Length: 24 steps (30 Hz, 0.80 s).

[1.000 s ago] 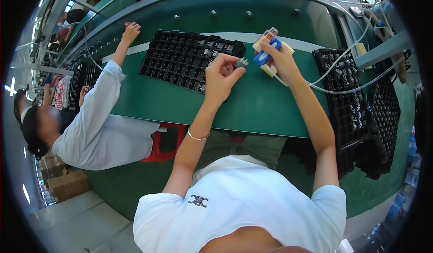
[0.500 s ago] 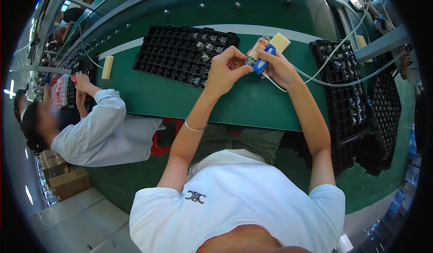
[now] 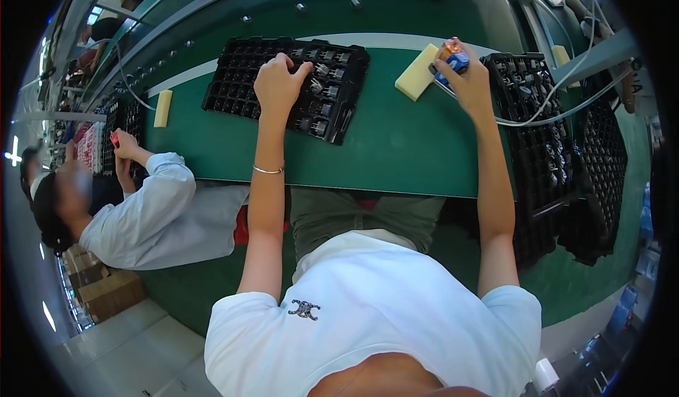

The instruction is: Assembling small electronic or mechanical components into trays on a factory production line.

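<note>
My left hand [image 3: 278,88] is over the middle of a black compartment tray [image 3: 233,78]. Its fingers curl down toward the pockets, and whatever may be between the fingertips is hidden. Small metal parts [image 3: 327,89] sit in the pockets at the tray's right side, while many pockets at left look dark. My right hand [image 3: 468,78] grips a small hand tool [image 3: 455,56] with a blue-wrapped body and an orange, clear section. The tool is raised beside a yellow foam block [image 3: 417,73] on the green table [image 3: 396,142].
Black trays of metal parts [image 3: 541,135] stand at right, with pale hoses [image 3: 548,122] looping over them. Several small metal parts [image 3: 356,3] are spaced along the green strip at the back. A co-worker [image 3: 152,199] works at left, near another yellow block [image 3: 163,108].
My hands have come apart. The left has moved left from the tool to over the tray; the right has carried the tool right, past the foam block, uncovering more of the block.
</note>
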Each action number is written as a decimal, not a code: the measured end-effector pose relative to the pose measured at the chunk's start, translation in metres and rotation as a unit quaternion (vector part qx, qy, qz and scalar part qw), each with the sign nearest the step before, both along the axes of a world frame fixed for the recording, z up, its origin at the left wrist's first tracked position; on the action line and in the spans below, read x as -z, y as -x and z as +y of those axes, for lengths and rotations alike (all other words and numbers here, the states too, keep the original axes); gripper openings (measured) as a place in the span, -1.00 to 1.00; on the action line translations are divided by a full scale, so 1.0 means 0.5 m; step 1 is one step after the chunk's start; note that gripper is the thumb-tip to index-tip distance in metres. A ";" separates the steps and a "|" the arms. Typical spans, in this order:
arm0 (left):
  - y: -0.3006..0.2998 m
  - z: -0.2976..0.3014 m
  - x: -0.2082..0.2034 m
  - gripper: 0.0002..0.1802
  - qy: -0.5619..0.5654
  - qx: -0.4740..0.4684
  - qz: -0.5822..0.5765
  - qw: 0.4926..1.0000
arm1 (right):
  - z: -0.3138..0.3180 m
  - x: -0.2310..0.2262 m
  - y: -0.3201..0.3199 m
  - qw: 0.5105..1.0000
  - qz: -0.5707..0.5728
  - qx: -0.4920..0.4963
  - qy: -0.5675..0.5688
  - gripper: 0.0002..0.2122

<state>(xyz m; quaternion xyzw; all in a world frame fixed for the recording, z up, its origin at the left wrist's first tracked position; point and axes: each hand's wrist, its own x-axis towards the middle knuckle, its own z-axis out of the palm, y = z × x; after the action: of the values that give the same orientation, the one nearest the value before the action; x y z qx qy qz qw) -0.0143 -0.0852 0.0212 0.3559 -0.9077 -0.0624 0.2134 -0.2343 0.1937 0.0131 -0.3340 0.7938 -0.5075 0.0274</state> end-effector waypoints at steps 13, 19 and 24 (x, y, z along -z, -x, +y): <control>0.025 0.015 0.017 -0.72 -0.041 -0.006 0.069 0.997 | -0.019 0.010 -0.032 0.991 0.133 0.012 -0.022 -0.61; 0.018 0.066 -0.029 -0.82 -0.302 0.086 0.264 0.912 | -0.020 0.014 -0.033 0.990 0.138 0.016 -0.013 -0.61; 0.019 0.149 -0.026 -0.87 -0.510 0.165 0.305 0.787 | -0.018 0.017 -0.031 0.991 0.132 0.013 -0.033 -0.61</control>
<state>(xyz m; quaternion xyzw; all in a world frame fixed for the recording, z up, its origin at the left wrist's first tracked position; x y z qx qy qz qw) -0.0237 -0.0108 0.0342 0.2198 -0.6764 -0.6559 0.2530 -0.2186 0.1845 0.0048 -0.3869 0.8109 -0.4328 -0.0730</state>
